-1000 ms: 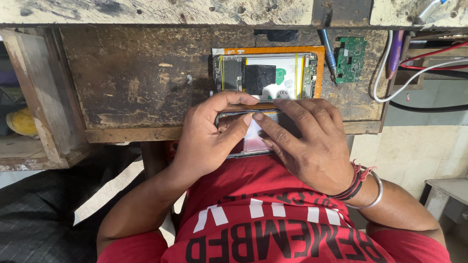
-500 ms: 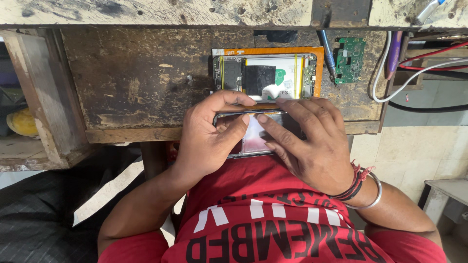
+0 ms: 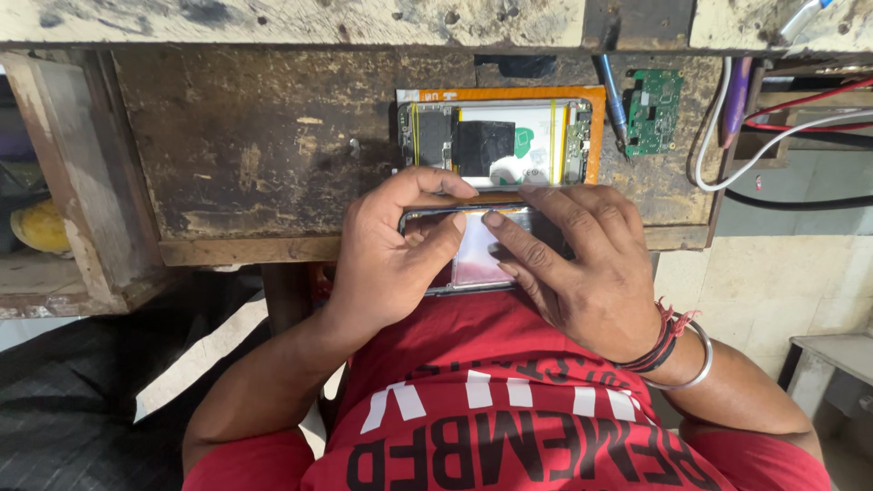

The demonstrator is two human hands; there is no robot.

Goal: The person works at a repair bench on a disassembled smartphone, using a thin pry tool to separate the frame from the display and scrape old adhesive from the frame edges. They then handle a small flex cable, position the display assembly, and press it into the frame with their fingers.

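Both hands hold a phone screen panel (image 3: 475,250) with a dark frame and a pale glossy face, just off the near edge of the wooden bench (image 3: 273,155). My left hand (image 3: 396,250) grips its left end, thumb on the glass and index finger curled over the top edge. My right hand (image 3: 582,264) covers the right end, with its fingertips pressing on the glass. Just beyond the hands lies an opened phone body (image 3: 496,141) on an orange mat (image 3: 596,136), its battery and boards exposed.
A small green circuit board (image 3: 655,109) and a blue pen-like tool (image 3: 612,100) lie right of the opened phone. White, red and black cables (image 3: 773,136) run at the far right. A wooden shelf frame (image 3: 64,182) with a yellow object (image 3: 36,227) stands at the left.
The hands and the panel stay in nearly the same place. My fingers have shifted slightly on the glass.
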